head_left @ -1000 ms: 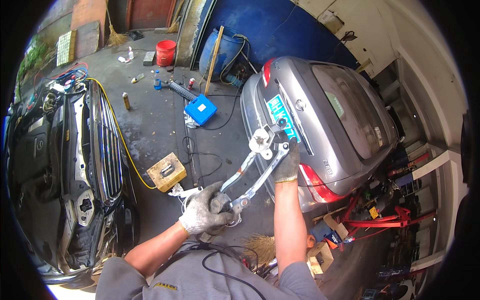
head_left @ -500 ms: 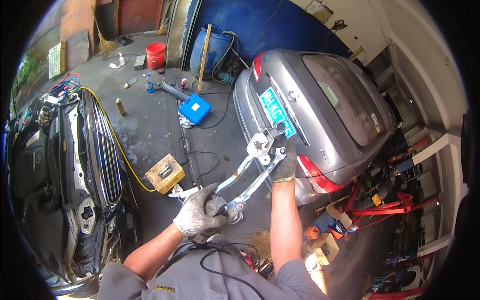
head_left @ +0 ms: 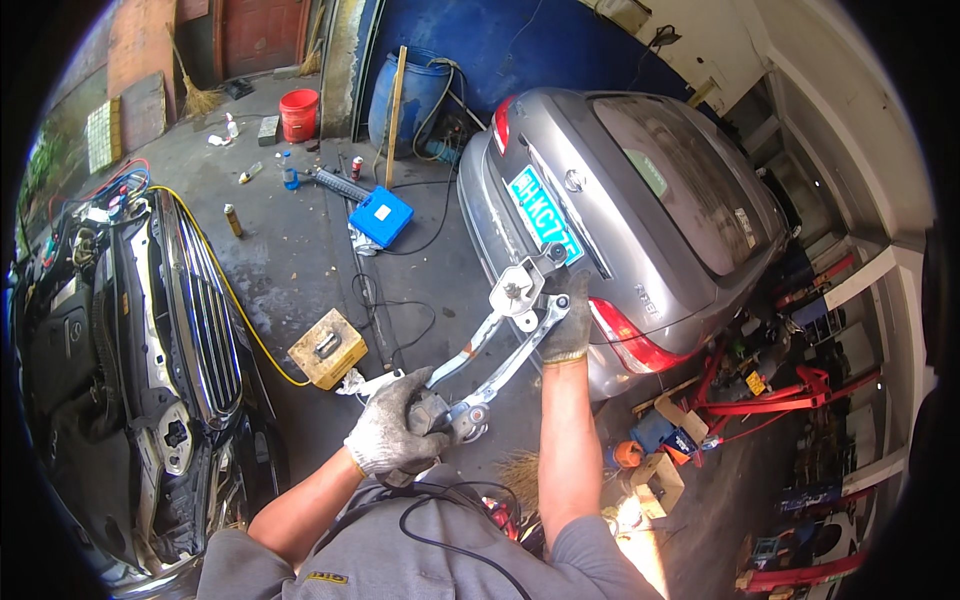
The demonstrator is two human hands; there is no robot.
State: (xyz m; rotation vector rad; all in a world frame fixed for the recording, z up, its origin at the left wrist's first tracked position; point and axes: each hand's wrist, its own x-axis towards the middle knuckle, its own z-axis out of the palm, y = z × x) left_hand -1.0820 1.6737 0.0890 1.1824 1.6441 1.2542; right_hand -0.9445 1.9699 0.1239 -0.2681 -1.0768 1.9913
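Note:
A metal wiper linkage (head_left: 482,378) is held up in front of me, slanting from lower left to upper right. It has two long silvery rods, one with a rusty patch, and a pale bracket at its upper end. My left hand (head_left: 393,428), in a dirty grey work glove, is wrapped round the lower end, at a dark motor-like block (head_left: 428,411). My right hand (head_left: 570,325), also gloved, grips the upper end beside the bracket. Its fingers are partly hidden behind the linkage.
A silver car (head_left: 560,200) stands ahead to the right; a dark car with an exposed engine bay (head_left: 110,370) is at left. On the floor are a yellowish box (head_left: 328,349), blue case (head_left: 381,217), red bucket (head_left: 299,116) and cables. Red lifting equipment (head_left: 770,402) is at right.
The view has shifted a little, so the cars and floor items sit slightly differently. Both hands keep their grip on the wiper linkage, which has barely moved.

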